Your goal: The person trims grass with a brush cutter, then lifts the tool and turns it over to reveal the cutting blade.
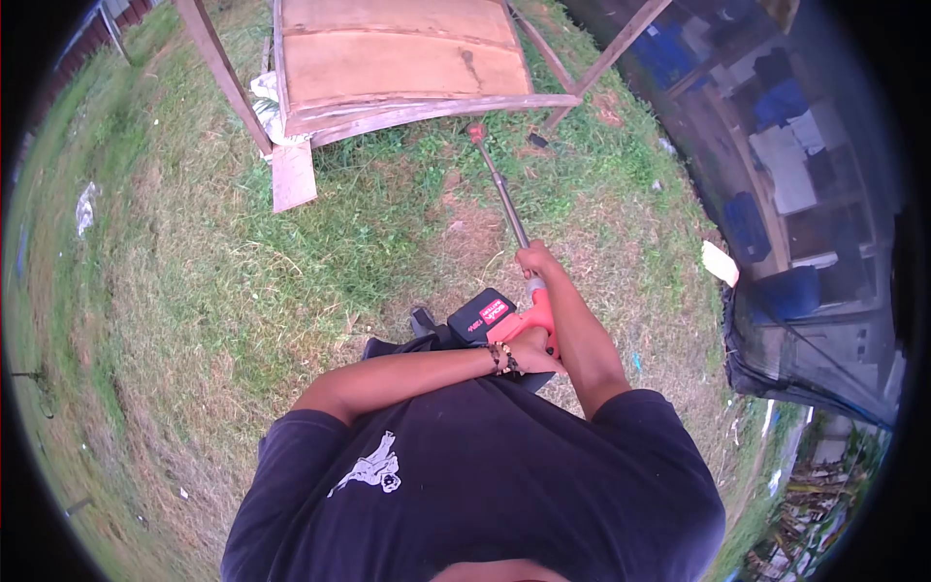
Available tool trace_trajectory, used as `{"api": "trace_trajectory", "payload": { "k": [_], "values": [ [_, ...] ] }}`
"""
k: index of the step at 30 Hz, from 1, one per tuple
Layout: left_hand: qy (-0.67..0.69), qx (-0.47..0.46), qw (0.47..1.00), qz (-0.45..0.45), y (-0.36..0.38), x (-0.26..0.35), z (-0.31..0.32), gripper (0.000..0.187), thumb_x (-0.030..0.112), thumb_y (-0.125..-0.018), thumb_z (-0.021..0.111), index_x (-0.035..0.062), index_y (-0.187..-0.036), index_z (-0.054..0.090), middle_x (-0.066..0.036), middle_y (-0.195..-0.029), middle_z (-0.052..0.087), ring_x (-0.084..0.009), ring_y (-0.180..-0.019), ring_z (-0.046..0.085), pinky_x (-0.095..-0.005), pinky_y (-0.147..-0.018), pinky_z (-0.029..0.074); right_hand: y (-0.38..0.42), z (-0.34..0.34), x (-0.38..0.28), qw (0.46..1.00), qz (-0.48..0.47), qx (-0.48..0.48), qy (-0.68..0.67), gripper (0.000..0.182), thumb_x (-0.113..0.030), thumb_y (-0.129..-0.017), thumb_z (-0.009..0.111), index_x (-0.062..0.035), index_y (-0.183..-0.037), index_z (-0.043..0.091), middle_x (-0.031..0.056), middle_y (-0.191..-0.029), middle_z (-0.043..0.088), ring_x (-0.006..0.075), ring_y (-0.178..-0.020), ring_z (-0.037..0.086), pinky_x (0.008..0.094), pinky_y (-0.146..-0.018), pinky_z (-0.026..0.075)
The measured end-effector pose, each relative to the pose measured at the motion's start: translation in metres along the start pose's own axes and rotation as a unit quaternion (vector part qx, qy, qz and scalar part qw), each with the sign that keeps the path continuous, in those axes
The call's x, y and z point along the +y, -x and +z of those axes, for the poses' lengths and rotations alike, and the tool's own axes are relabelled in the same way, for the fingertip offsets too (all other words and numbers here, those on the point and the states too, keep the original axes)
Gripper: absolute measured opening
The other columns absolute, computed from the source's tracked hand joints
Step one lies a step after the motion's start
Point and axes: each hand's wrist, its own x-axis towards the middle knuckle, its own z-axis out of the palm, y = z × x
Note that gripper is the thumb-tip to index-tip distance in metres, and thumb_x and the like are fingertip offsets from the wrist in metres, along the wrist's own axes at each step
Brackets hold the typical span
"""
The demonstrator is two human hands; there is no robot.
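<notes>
A cordless grass trimmer (508, 209) with a red body, a black battery pack and a long metal shaft reaches forward from my waist. My left hand (531, 351), with a beaded bracelet at its wrist, is closed round the red rear handle; its fingers are partly hidden. Farther along, my right hand (535, 258) wraps round the shaft just ahead of the red body. The red trimmer head (475, 132) is low over the grass, close to the front edge of a wooden table (407, 63). Its cutting part is too small to make out.
The table's wooden legs (228, 82) and a loose board (293, 177) stand near the grass ahead. A small dark object (537, 141) lies right of the trimmer head. Dark netting (824, 291) encloses stored items along the right. White litter (86, 209) lies at left.
</notes>
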Motion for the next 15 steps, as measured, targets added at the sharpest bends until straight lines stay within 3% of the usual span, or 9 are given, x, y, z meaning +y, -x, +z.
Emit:
{"api": "trace_trajectory", "payload": {
  "k": [2, 5, 8, 15],
  "values": [
    [0.019, -0.034, 0.999, -0.001, -0.001, -0.001, -0.002, 0.065, 0.04, -0.056, 0.077, -0.0087, -0.089, 0.052, -0.015, -0.083, 0.058, -0.0195, -0.073, 0.058, -0.0306, -0.06, 0.046, -0.005, 0.001, 0.005, 1.0, -0.005, -0.006, 0.009, 0.023, -0.01, -0.067, 0.052, 0.0095, -0.078, 0.053, 0.0142, -0.056, 0.056, 0.0204, -0.043, 0.056, 0.0343, -0.041, 0.042],
    [0.022, -0.041, 0.999, 0.009, -0.002, -0.005, 0.001, 0.065, 0.041, -0.056, 0.076, -0.0088, -0.09, 0.052, -0.017, -0.085, 0.058, -0.0211, -0.077, 0.058, -0.0313, -0.063, 0.046, 0.002, -0.002, 0.002, 1.0, 0.006, -0.025, 0.005, 0.037, -0.012, -0.068, 0.051, 0.0097, -0.096, 0.039, 0.0105, -0.056, 0.05, 0.0175, -0.041, 0.049, 0.0323, -0.035, 0.036],
    [0.005, -0.032, 0.999, 0.002, 0.002, 0.001, 0.0, 0.066, 0.042, -0.057, 0.076, -0.0088, -0.091, 0.051, -0.018, -0.087, 0.058, -0.0224, -0.079, 0.058, -0.0321, -0.064, 0.046, 0.007, -0.002, 0.002, 1.0, -0.006, -0.003, -0.008, 0.028, -0.01, -0.068, 0.051, 0.0107, -0.086, 0.049, 0.0135, -0.057, 0.056, 0.0206, -0.043, 0.055, 0.0348, -0.04, 0.041],
    [0.005, -0.041, 0.999, 0.016, -0.004, -0.006, 0.009, 0.065, 0.041, -0.057, 0.076, -0.0089, -0.09, 0.051, -0.018, -0.087, 0.057, -0.0226, -0.078, 0.058, -0.0321, -0.065, 0.046, 0.018, -0.006, 0.002, 0.999, -0.005, 0.012, -0.03, 0.04, -0.011, -0.068, 0.051, 0.0105, -0.099, 0.038, 0.0112, -0.059, 0.05, 0.0169, -0.041, 0.048, 0.0326, -0.036, 0.036]
  ]
}}
